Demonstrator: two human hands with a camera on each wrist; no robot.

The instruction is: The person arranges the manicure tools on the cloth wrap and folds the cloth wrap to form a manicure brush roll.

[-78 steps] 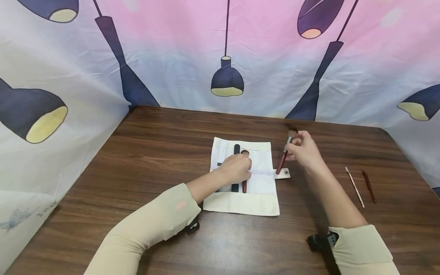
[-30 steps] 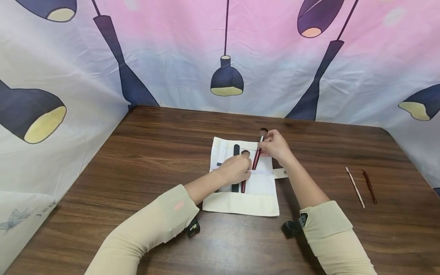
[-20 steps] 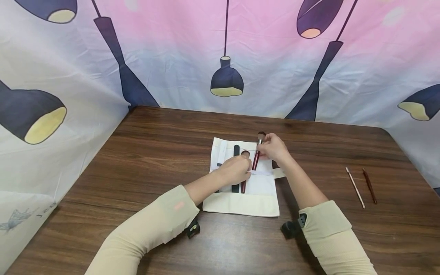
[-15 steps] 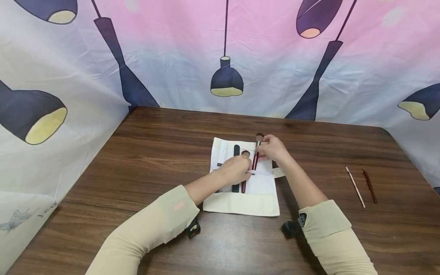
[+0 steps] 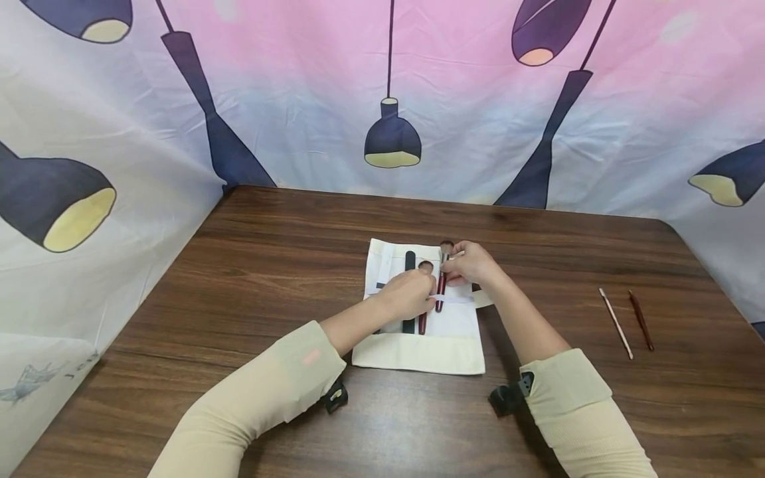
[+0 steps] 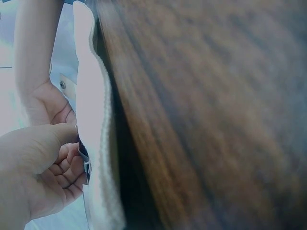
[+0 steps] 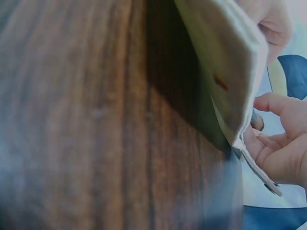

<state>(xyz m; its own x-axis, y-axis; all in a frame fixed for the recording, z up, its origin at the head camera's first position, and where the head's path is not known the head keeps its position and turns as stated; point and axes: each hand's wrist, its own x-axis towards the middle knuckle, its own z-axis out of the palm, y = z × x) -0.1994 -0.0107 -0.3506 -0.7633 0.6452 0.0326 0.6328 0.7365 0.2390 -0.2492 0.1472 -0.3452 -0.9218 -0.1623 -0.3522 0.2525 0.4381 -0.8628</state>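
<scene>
An opened cream fabric roll pouch (image 5: 418, 355) lies at the table's middle. My right hand (image 5: 475, 263) pinches a makeup brush (image 5: 442, 282) near its metal collar; the dark red handle passes beneath the pouch's white band (image 5: 457, 299), its end showing below. Beside it my left hand (image 5: 409, 294), fingers curled, pinches the band, though the fingertips are partly hidden. A second makeup brush (image 5: 423, 324) and a flat black strip (image 5: 410, 261) sit in the pouch, partly covered by that hand. The right wrist view shows the brush's bristles (image 7: 257, 120) between thumb and fingers.
To the right on the wooden table (image 5: 269, 265) lie a thin whitish stick (image 5: 615, 323) and a dark red stick (image 5: 641, 320). The pouch's snap strap (image 5: 484, 299) sticks out under the right wrist. A lamp-printed cloth (image 5: 311, 99) hangs behind the table.
My right hand has brought the brush leftward from beside the pouch to over it, then slid it downward, its handle end passing under the band. The left hand has stayed put.
</scene>
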